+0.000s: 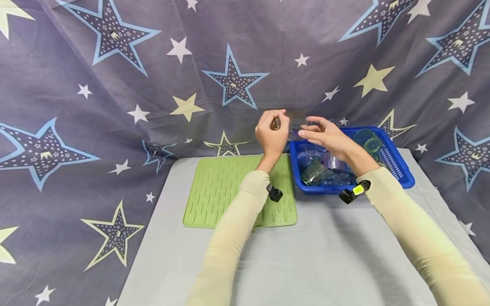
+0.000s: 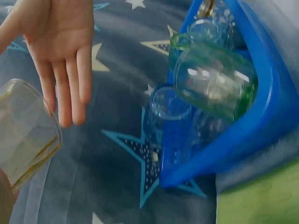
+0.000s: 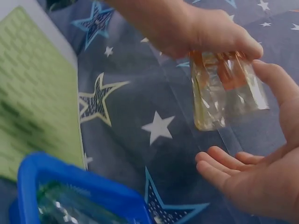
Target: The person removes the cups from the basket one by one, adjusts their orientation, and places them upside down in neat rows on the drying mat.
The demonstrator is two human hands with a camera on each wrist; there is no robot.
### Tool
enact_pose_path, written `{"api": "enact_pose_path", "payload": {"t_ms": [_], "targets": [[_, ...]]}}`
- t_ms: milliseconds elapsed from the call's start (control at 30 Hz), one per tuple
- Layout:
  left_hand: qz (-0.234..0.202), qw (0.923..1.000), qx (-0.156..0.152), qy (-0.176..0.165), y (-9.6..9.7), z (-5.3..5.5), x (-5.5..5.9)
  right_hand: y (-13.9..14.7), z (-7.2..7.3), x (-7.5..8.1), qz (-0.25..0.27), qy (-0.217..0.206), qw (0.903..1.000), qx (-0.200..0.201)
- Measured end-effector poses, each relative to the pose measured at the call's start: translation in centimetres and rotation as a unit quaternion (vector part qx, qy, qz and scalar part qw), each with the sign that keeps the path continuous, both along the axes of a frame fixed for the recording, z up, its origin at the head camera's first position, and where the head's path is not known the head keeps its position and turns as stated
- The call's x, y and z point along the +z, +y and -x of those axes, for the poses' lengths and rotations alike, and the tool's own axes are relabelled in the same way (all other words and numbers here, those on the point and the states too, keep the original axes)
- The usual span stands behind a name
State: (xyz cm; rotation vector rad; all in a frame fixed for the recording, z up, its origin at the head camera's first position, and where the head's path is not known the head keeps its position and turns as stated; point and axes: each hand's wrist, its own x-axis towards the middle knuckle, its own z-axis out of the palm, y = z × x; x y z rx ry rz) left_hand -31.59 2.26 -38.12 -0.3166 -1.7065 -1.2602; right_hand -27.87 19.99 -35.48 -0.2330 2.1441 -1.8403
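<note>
The left hand (image 1: pixel 272 136) grips the amber glass (image 3: pixel 233 95) in midair, fingers curled round it. At three o'clock, the right hand (image 1: pixel 329 136) stands wide, thumb and fingers apart; whether they touch, I can't tell. From them the glass lies at nine o'clock, long axis seemingly nine-to-three, the basket (image 1: pixel 407 180) at its four, the mat (image 1: pixel 214 191) at seven.

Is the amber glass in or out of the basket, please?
Out: the left hand holds the amber glass away from the basket.
</note>
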Motion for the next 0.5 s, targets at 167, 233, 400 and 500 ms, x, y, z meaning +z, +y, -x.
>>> {"api": "enact_pose_path", "payload": {"t_ms": [167, 233, 400, 500], "targets": [[0.043, 0.9989, 0.014, -0.011, -1.5, 0.4, -0.3, 0.7, 0.2, 0.1, -0.062, 0.027, 0.9976, 0.018], [0.059, 0.998, 0.021, -0.012, -2.0, 0.6, -0.4, 0.8, 0.4, -0.1, -0.078, 0.042, 0.9958, 0.026], [0.09, 0.9952, 0.034, -0.014, -3.3, 0.8, -0.4, 1.2, 0.6, -0.7, -0.166, 0.1, 0.979, 0.063], [0.105, 0.9936, 0.037, -0.018, -4.0, 0.9, -0.5, 1.3, 0.6, -1.1, -0.224, 0.132, 0.9613, 0.092]]}}
